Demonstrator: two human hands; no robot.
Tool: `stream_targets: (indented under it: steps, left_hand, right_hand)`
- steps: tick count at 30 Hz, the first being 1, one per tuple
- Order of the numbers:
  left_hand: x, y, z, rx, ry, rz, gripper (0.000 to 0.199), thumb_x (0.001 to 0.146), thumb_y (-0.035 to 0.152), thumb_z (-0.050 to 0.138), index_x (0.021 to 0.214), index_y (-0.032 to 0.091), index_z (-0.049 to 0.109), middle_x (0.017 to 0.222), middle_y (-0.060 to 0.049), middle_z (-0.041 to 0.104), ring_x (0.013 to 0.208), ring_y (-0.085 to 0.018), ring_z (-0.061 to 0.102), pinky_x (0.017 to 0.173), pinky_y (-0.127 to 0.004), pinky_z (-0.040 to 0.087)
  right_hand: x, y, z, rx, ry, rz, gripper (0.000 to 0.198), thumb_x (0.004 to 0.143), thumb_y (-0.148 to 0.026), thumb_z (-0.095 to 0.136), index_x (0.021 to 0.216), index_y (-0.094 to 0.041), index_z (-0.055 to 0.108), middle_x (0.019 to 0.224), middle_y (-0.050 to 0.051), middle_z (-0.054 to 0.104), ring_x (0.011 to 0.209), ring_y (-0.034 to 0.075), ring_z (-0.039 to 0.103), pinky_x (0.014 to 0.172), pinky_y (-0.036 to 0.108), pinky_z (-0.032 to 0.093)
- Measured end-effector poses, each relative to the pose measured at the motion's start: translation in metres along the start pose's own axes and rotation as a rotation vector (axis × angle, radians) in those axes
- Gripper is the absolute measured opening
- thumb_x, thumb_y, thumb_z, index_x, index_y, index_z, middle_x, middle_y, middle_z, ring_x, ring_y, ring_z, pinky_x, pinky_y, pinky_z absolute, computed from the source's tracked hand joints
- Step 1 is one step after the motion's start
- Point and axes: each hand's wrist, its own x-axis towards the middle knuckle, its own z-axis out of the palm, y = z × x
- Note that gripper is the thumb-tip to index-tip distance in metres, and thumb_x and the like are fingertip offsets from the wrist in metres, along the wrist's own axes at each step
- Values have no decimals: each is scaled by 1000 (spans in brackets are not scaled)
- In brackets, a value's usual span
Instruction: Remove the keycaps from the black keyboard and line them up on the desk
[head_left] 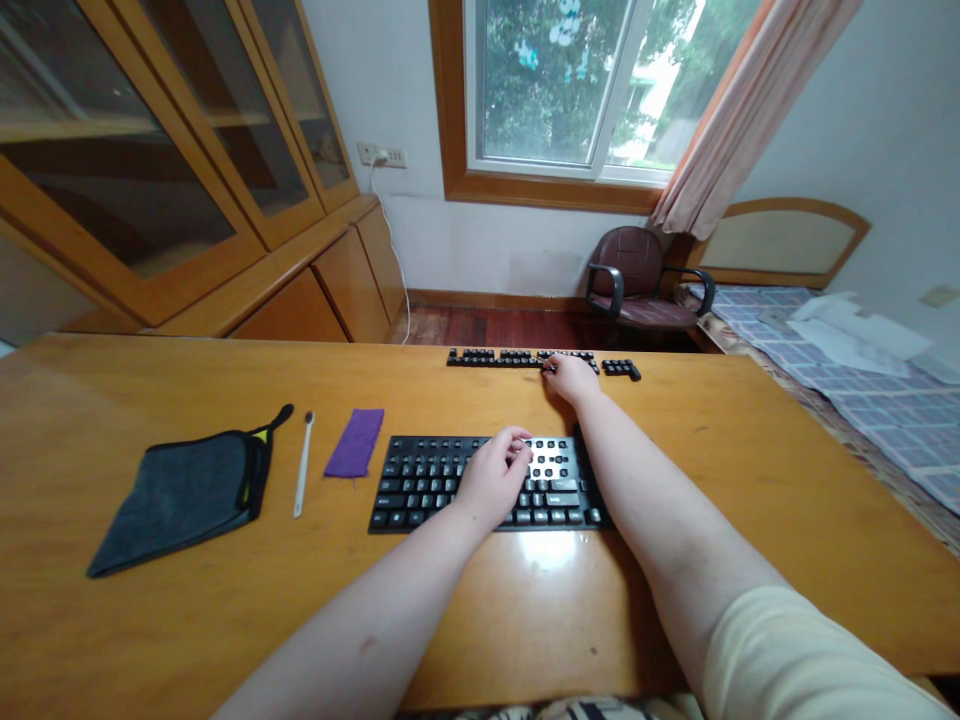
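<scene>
A half-curled left hand (491, 480) lies over a keyboard (416, 490). The right hand (572, 379) is at keycaps (480, 357). Either's hold is unclear.

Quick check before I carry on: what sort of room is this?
Probably a room in a home, perhaps a bedroom doubling as a study. What looks like a bed with a checked cover is at the right, a glass-fronted wooden cabinet at the left, and a keyboard lies on the table.

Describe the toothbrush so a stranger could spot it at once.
On the desk, look left of the keyboard, between the grey cloth and the purple cloth. The toothbrush is the slim white stick with a dark head, unlike the flat cloths.
</scene>
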Motion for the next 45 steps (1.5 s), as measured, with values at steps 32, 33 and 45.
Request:
stream_targets:
  steps: [32,33,45]
  left_hand:
    - [0,0,0,-97,81,10,18,84,26,50,97,18,58,84,-4,64,77,-15,61,73,-27,47]
    - [0,-1,0,-116,103,9,18,84,26,50,98,18,57,84,-4,64,76,-15,61,73,-27,47]
    - [-1,-1,-2,-168,177,-10,17,85,25,48,99,17,54,87,-5,63,82,-15,61,78,-29,48]
  right_hand:
    - [-128,-10,-61,289,-139,-178,23,79,-39,54,85,-23,69,68,0,65,61,14,56,57,23,38]
    - [-137,-10,-59,234,-163,-221,21,79,-37,55,85,-23,69,72,1,66,65,15,57,59,23,38]
    - [-159,-20,-64,58,-378,-517,17,73,-33,59,84,-23,67,74,2,68,65,16,58,55,23,33]
